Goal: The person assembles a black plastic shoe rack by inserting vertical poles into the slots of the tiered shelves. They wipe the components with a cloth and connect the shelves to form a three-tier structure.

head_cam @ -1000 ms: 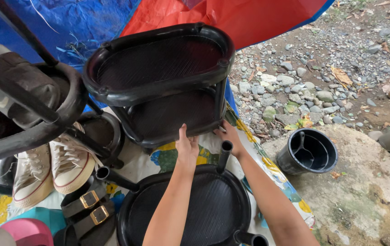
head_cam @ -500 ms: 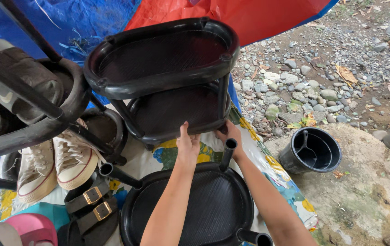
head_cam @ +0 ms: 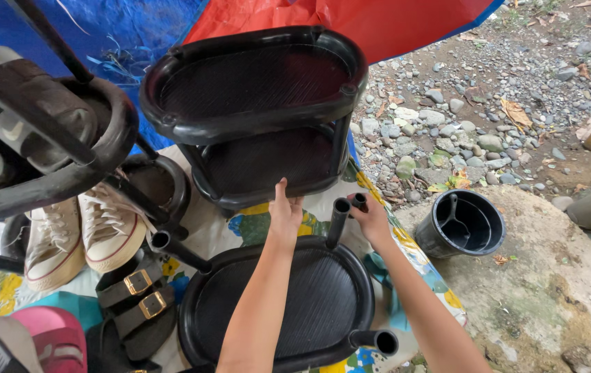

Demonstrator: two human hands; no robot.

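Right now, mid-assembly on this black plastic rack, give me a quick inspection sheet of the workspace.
Surface: patterned floral mat over ground, blue tarp behind.
Job's things: two-tier rack section tilted up; separate bottom tray flat with open tube posts.
Clutter: white sneakers, buckled black sandals, pink slipper.
Hands: left hand pressing the lower tier's edge; right hand gripping a post.
Cables: nothing seen.
Surroundings: gravel, a rock, round black pot, red tarp.
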